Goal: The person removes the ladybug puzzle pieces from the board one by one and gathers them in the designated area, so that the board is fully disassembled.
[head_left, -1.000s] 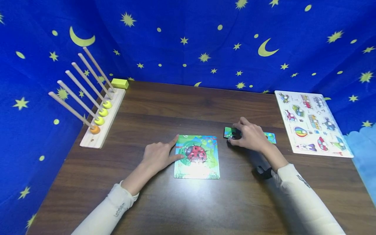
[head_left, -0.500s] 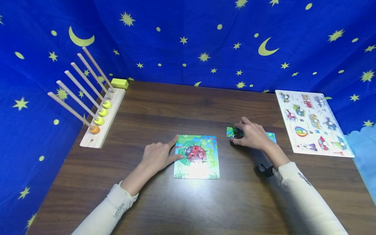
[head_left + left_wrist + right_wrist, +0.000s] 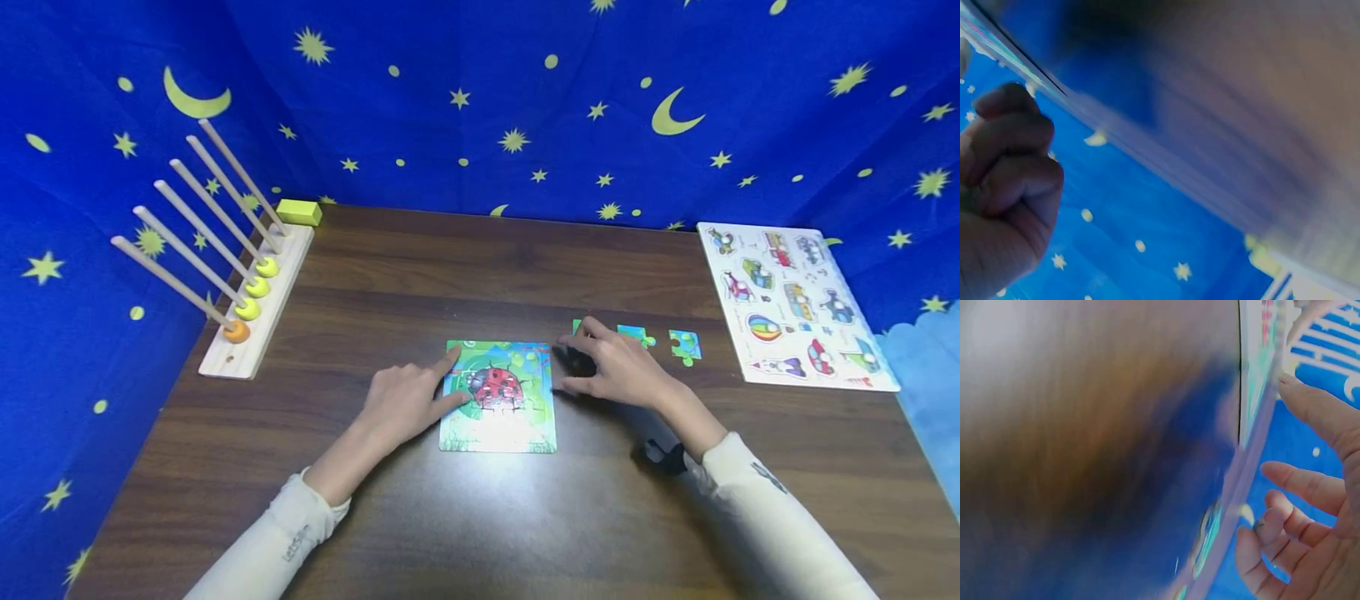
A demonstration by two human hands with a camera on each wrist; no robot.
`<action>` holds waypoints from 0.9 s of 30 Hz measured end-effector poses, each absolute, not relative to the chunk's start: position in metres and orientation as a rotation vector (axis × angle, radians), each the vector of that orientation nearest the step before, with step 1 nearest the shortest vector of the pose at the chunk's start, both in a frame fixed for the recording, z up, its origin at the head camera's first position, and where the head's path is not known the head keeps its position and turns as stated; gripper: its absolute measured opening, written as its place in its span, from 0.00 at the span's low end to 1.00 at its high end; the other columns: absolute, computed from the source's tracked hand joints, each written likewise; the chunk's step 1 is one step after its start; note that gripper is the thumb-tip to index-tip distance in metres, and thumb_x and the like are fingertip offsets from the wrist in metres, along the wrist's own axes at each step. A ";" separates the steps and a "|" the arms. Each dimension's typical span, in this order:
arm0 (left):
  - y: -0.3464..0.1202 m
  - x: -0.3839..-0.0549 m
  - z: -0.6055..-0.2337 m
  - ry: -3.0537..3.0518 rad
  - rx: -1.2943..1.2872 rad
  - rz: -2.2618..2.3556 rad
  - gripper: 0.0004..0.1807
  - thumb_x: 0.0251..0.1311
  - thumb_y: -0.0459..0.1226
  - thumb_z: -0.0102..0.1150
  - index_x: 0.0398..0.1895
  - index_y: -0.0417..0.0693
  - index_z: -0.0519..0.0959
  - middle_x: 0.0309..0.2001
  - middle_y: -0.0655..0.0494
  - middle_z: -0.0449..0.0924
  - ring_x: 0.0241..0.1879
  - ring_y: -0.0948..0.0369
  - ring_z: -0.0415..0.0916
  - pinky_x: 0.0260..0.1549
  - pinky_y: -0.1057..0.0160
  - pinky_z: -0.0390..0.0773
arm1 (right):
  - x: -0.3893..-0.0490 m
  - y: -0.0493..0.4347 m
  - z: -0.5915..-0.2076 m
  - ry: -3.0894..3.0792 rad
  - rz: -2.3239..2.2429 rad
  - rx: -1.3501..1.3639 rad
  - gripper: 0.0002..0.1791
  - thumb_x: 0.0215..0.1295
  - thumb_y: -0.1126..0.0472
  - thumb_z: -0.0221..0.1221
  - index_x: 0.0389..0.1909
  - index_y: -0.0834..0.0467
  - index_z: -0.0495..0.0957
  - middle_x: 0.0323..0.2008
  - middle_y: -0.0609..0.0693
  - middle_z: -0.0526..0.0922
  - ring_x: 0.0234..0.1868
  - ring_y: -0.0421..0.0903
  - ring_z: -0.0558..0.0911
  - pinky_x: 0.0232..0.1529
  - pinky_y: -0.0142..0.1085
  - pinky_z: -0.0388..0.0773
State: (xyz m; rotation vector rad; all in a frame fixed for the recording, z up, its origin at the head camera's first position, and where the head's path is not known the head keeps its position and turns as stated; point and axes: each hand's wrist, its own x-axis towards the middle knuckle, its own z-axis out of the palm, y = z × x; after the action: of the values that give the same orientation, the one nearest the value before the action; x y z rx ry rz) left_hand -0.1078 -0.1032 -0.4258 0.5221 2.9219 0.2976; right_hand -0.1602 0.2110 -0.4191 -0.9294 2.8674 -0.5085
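Observation:
A square jigsaw puzzle [image 3: 534,412] with a ladybug picture lies flat on the table in the head view; glare whitens its lower part. My left hand [image 3: 405,404] rests at its left side, index finger by the upper left corner and thumb on the left edge. In the left wrist view the other fingers [image 3: 1025,134] are bent. My right hand [image 3: 618,367] is just right of the puzzle, thumb and index apart with nothing seen between them. Loose jigsaw pieces lie behind it: a blue-green piece [image 3: 632,332], another piece [image 3: 684,345] farther right, and a green piece [image 3: 576,327] mostly hidden.
A white peg puzzle board [image 3: 798,308] with vehicle pictures lies at the right. On the left stands a wooden rack [image 3: 258,333] with upright pegs and several beads. A yellow block [image 3: 299,212] sits behind it. Starry blue cloth [image 3: 420,100] hangs along the back.
My right hand has moved left and slightly nearer, off the loose pieces toward the puzzle's right edge, uncovering pieces behind it. The left hand stays at the puzzle. The head view has shifted slightly.

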 end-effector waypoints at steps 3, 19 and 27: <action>-0.094 -0.100 -0.423 2.919 0.576 0.288 0.41 0.60 0.65 0.57 0.72 0.56 0.68 0.10 0.63 0.50 0.16 0.64 0.43 0.12 0.66 0.49 | -0.152 0.204 -0.421 2.846 -0.522 -0.989 0.36 0.50 0.40 0.73 0.56 0.59 0.82 0.38 0.49 0.74 0.24 0.38 0.64 0.22 0.30 0.58; -0.066 -0.083 -0.425 2.907 0.655 0.101 0.44 0.55 0.70 0.55 0.72 0.62 0.68 0.54 0.37 0.81 0.18 0.55 0.71 0.15 0.62 0.66 | -0.131 0.187 -0.428 2.769 -0.472 -1.077 0.43 0.46 0.36 0.74 0.58 0.59 0.80 0.39 0.49 0.71 0.26 0.38 0.65 0.21 0.27 0.59; -0.064 -0.081 -0.427 2.921 0.652 0.091 0.43 0.54 0.70 0.56 0.71 0.63 0.70 0.52 0.36 0.82 0.16 0.57 0.67 0.14 0.62 0.65 | -0.126 0.185 -0.429 2.778 -0.465 -1.048 0.42 0.45 0.38 0.74 0.57 0.60 0.80 0.39 0.49 0.70 0.25 0.38 0.66 0.20 0.26 0.59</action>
State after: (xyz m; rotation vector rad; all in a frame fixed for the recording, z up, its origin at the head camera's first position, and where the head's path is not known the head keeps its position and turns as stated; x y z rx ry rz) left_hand -0.0812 -0.0642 -0.4269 0.6521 2.9207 0.0911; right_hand -0.1259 0.1848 -0.4288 -1.0480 2.7779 -0.4652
